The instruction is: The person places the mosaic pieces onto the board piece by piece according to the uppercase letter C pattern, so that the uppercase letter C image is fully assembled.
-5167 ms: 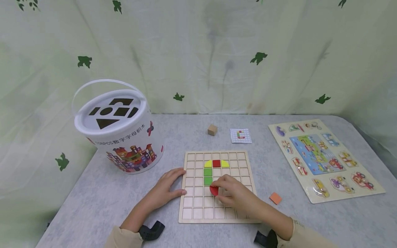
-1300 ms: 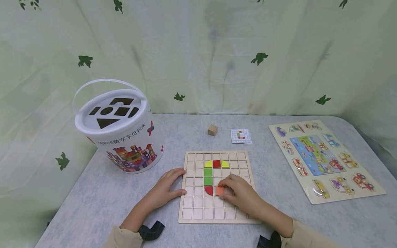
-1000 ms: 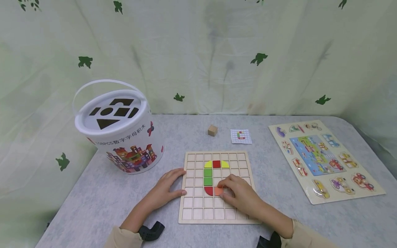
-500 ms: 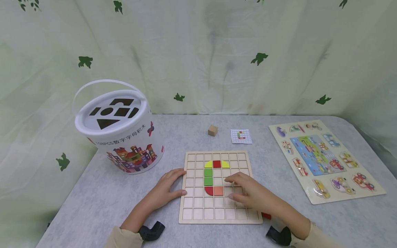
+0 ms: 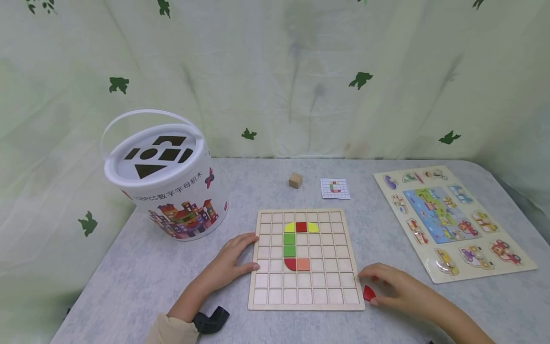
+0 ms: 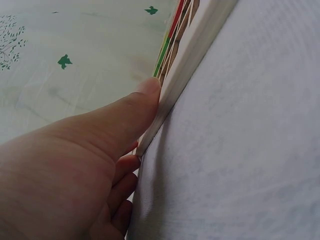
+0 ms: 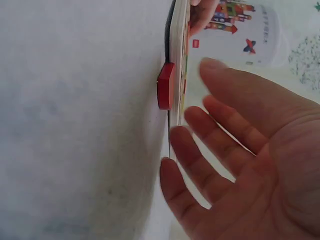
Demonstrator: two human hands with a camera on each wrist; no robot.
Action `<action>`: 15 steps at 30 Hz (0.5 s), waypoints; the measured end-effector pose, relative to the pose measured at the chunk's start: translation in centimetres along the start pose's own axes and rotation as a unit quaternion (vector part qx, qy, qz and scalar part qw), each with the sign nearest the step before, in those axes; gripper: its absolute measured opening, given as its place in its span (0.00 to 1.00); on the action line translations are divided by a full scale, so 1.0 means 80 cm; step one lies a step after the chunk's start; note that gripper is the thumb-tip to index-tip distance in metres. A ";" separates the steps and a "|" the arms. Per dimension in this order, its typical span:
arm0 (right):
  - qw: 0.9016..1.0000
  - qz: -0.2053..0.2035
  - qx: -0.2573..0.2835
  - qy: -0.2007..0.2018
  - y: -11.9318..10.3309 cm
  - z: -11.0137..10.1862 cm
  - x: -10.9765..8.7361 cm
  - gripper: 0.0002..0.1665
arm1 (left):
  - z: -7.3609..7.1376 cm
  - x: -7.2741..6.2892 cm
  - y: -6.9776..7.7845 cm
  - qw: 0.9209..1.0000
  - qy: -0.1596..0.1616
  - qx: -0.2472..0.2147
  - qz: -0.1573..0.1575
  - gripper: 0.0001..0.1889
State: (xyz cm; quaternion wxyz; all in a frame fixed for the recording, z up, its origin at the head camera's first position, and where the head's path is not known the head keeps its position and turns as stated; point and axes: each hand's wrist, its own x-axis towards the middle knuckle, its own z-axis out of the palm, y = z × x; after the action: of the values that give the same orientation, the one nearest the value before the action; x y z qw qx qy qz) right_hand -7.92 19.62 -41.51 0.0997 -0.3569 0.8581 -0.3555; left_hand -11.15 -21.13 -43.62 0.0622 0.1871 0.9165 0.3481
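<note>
A wooden grid board (image 5: pixel 266 296) lies on the table. Set in its cells are yellow quarter-round tiles (image 5: pixel 313 227), a red square tile (image 5: pixel 301 227), green square tiles (image 5: pixel 290 238), a red quarter-round tile (image 5: pixel 290 264) and an orange square tile (image 5: pixel 303 264). My left hand (image 5: pixel 229 258) rests against the board's left edge, thumb and fingers spread along it. Off the board's lower right side lies another red quarter-round tile (image 5: pixel 368 293). Around that tile hovers my right hand (image 5: pixel 399 289), fingers loosely bent; the right wrist view shows the red tile (image 7: pixel 166 86) apart from the fingers.
Behind the board are a small wooden cube (image 5: pixel 295 180) and a card with a coloured grid pattern (image 5: pixel 335 188). A white lidded bucket (image 5: pixel 172 191) stands at the left. On the right lies a picture puzzle board (image 5: pixel 455 224). A leaf-patterned curtain (image 5: pixel 275 86) hangs behind the table.
The red quarter-round and orange square tiles have come to lie in the grid, below the green tiles. My right hand has let go of the orange tile and moved right, off the board.
</note>
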 end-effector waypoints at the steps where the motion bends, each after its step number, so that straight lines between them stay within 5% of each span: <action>1: 1.000 -0.014 0.001 0.000 0.003 0.001 -0.003 0.22 | 0.000 0.000 0.000 1.000 0.000 0.000 0.000 0.35; 6: 0.998 -0.065 -0.021 0.014 0.012 0.009 -0.011 0.19 | 0.001 0.001 -0.001 1.000 -0.002 0.001 0.000 0.35; 15: 0.997 -0.055 -0.053 0.001 0.008 0.009 -0.016 0.17 | 0.001 0.001 -0.002 1.000 -0.003 0.000 0.004 0.35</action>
State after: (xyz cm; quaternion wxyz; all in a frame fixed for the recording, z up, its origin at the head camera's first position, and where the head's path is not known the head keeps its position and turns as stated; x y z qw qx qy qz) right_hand -7.06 20.40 -42.58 0.0599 -0.4080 0.8550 -0.3145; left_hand -11.24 -21.18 -43.75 0.0630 0.1916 0.9158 0.3474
